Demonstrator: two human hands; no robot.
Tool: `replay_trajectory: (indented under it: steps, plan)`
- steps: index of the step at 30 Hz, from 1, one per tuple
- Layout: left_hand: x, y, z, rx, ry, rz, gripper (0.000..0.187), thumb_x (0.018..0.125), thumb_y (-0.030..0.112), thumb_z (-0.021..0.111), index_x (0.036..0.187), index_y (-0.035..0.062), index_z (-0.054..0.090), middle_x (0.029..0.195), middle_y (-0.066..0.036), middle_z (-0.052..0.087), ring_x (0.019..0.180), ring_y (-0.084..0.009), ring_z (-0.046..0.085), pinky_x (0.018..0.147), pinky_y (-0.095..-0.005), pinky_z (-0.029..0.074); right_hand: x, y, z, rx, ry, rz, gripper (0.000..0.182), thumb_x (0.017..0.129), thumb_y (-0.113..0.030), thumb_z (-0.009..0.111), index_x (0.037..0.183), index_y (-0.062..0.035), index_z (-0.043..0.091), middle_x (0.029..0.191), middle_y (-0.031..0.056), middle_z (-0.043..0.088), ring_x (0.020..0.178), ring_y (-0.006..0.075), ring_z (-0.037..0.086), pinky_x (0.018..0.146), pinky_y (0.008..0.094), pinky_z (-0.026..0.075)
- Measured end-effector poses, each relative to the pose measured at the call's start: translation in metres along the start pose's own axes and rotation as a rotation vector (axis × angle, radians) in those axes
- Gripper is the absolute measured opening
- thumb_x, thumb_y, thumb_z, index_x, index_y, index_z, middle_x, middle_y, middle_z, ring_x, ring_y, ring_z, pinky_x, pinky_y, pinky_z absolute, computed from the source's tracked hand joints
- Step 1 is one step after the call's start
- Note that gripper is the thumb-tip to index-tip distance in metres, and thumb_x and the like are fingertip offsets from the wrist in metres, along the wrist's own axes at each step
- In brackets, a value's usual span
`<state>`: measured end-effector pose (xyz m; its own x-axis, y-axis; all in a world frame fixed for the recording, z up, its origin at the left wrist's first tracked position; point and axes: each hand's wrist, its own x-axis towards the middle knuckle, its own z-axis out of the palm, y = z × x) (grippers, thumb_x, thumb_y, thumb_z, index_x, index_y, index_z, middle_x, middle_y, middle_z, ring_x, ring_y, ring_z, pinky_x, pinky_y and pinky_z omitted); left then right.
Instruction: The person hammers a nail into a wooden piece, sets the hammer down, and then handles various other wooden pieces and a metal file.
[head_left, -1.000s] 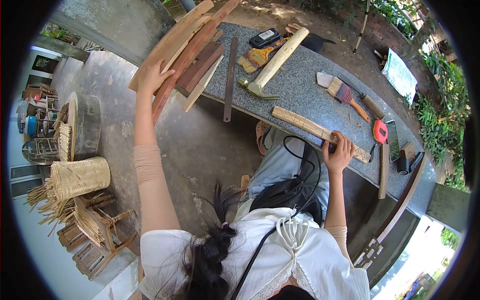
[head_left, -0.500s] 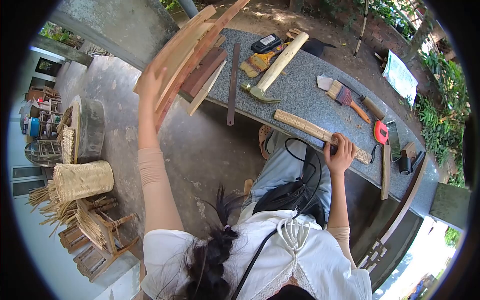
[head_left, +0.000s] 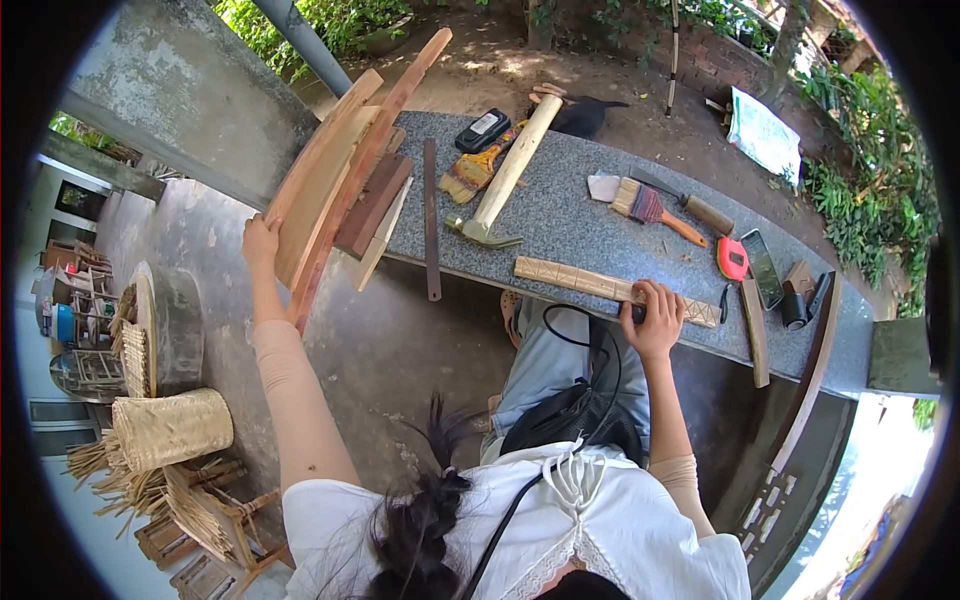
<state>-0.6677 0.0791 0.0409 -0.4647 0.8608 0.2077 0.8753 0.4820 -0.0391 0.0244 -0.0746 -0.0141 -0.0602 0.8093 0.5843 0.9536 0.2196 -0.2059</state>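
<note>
At the left, my left hand (head_left: 261, 243) has its fingers curled over the lower-left edge of a wide wooden board (head_left: 318, 200), which lies among stacked planks and sticks out past the table. My right hand (head_left: 655, 318) is closed over a pale wooden strip (head_left: 570, 275) carved with crossing lines, lying along the table's near edge. Under the right thumb shows a small black object (head_left: 633, 312), mostly hidden. Beside the planks lies a flat dark metal bar (head_left: 431, 215), and a claw hammer (head_left: 520, 160) with a pale handle rests farther right.
On the grey stone table (head_left: 570, 210) are a bristle brush (head_left: 655, 208), another brush (head_left: 470, 178), a black case (head_left: 482, 130), a red tape measure (head_left: 731, 257), a phone (head_left: 762, 268) and a long curved blade (head_left: 810, 370). A woven basket (head_left: 175, 428) stands at the left.
My left hand has slid down and left from the board's face to its edge. The whole view has shifted a little; my right hand stays on the carved strip.
</note>
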Motion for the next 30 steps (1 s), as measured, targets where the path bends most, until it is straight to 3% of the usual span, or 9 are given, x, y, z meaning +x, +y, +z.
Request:
replay_trajectory:
  steps: [5,12,15,17,18,20,24,29,30]
  plan:
    - [-0.014,0.016,-0.016,-0.081,0.082,-0.086,0.045,0.085,0.041,0.072,0.119,0.0113,0.067,0.115,-0.012,0.064,0.105,-0.0346,0.064,0.084,-0.0498,0.053,0.001,-0.002,-0.001,0.0,0.025,0.002,0.032,0.077,-0.024,0.069,0.106,-0.0126,0.062,0.109,0.0017,0.066,0.103,0.0232,0.062,0.097,0.0397,0.039]
    - [-0.026,0.028,-0.033,-0.137,0.06,-0.182,0.042,0.085,0.04,0.073,0.118,0.0141,0.071,0.118,-0.012,0.067,0.104,-0.0332,0.066,0.084,-0.0486,0.053,0.001,0.0,-0.001,0.001,0.016,0.002,0.033,0.077,-0.025,0.069,0.107,-0.0128,0.063,0.109,0.0011,0.066,0.103,0.0226,0.062,0.096,0.039,0.04]
    - [-0.014,0.019,-0.013,-0.174,0.038,-0.186,0.045,0.087,0.04,0.07,0.123,0.0119,0.067,0.123,-0.015,0.065,0.111,-0.0357,0.062,0.091,-0.0472,0.051,0.0,0.001,-0.001,0.003,0.016,-0.005,0.033,0.077,-0.025,0.069,0.107,-0.0127,0.063,0.109,0.0011,0.066,0.103,0.0224,0.063,0.095,0.0391,0.04]
    - [-0.012,0.017,-0.002,-0.316,0.223,0.216,0.055,0.089,0.041,0.069,0.132,0.008,0.06,0.129,-0.02,0.06,0.123,-0.0397,0.054,0.102,-0.0466,0.044,0.001,0.0,0.0,-0.001,0.017,-0.004,0.033,0.077,-0.025,0.069,0.107,-0.0128,0.064,0.109,0.0012,0.066,0.103,0.0223,0.063,0.095,0.0391,0.04]
    - [-0.021,0.027,-0.007,-0.314,0.218,0.223,0.055,0.089,0.041,0.069,0.132,0.008,0.06,0.129,-0.02,0.06,0.123,-0.0397,0.054,0.102,-0.0466,0.044,0.002,-0.001,0.0,0.005,0.021,-0.007,0.033,0.077,-0.026,0.07,0.107,-0.0129,0.064,0.109,0.0013,0.066,0.103,0.0222,0.063,0.095,0.0393,0.04]
    - [-0.058,0.059,-0.031,-0.42,0.122,0.45,0.065,0.088,0.044,0.069,0.138,0.0055,0.052,0.139,-0.024,0.051,0.132,-0.0421,0.044,0.109,-0.0467,0.037,0.0,0.0,-0.001,-0.011,0.017,0.016,0.033,0.077,-0.026,0.07,0.107,-0.013,0.064,0.109,0.0014,0.066,0.103,0.022,0.063,0.096,0.0396,0.04]
    - [-0.106,0.068,-0.034,-0.37,-0.109,0.561,0.066,0.088,0.039,0.07,0.142,0.0069,0.048,0.147,-0.021,0.043,0.136,-0.0403,0.04,0.111,-0.0462,0.035,-0.003,0.004,-0.001,0.037,0.004,0.043,0.035,0.078,-0.026,0.07,0.108,-0.0116,0.063,0.109,0.003,0.067,0.106,0.0228,0.062,0.099,0.0398,0.039]
    - [-0.151,0.071,-0.049,-0.379,-0.076,0.667,0.057,0.091,0.024,0.069,0.141,0.0065,0.048,0.147,-0.017,0.044,0.135,-0.0367,0.043,0.109,-0.0455,0.037,-0.006,0.005,-0.003,0.05,0.036,0.06,0.033,0.079,-0.028,0.071,0.107,-0.0126,0.063,0.11,0.0029,0.067,0.107,0.0225,0.062,0.098,0.0398,0.039]
    - [-0.168,0.08,-0.064,-0.503,-0.069,0.608,0.052,0.093,0.022,0.067,0.139,0.0062,0.05,0.144,-0.016,0.047,0.134,-0.0357,0.045,0.108,-0.0448,0.038,-0.007,0.005,-0.003,0.066,0.024,0.029,0.032,0.081,-0.03,0.07,0.108,-0.0135,0.062,0.111,0.0022,0.065,0.108,0.022,0.06,0.098,0.0408,0.04]
